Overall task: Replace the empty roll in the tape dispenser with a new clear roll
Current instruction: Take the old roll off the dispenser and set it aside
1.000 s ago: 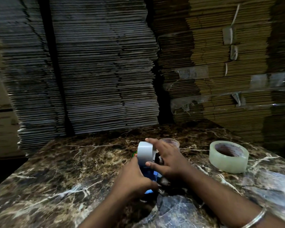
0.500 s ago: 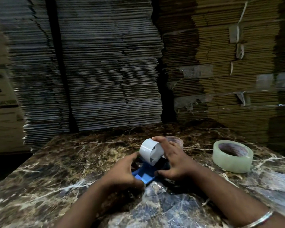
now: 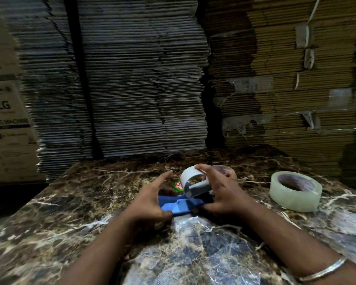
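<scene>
A blue tape dispenser lies on its side on the marbled table. My left hand grips its handle end, index finger stretched forward. The empty white core sits tilted above the dispenser, and my right hand holds it with fingers over the top and the thumb near the dispenser's frame. A round green and red label shows on the dispenser under the core. The new clear roll lies flat on the table to the right, apart from both hands.
A small clear cup-like thing stands just behind my right hand. Crinkled clear film covers the near part of the table. Tall stacks of flattened cardboard rise right behind the table's far edge. A printed carton stands at the left.
The core has tipped further over to the right and come away from the dispenser's side. My left index finger has stretched out. The dispenser now lies flatter on the table.
</scene>
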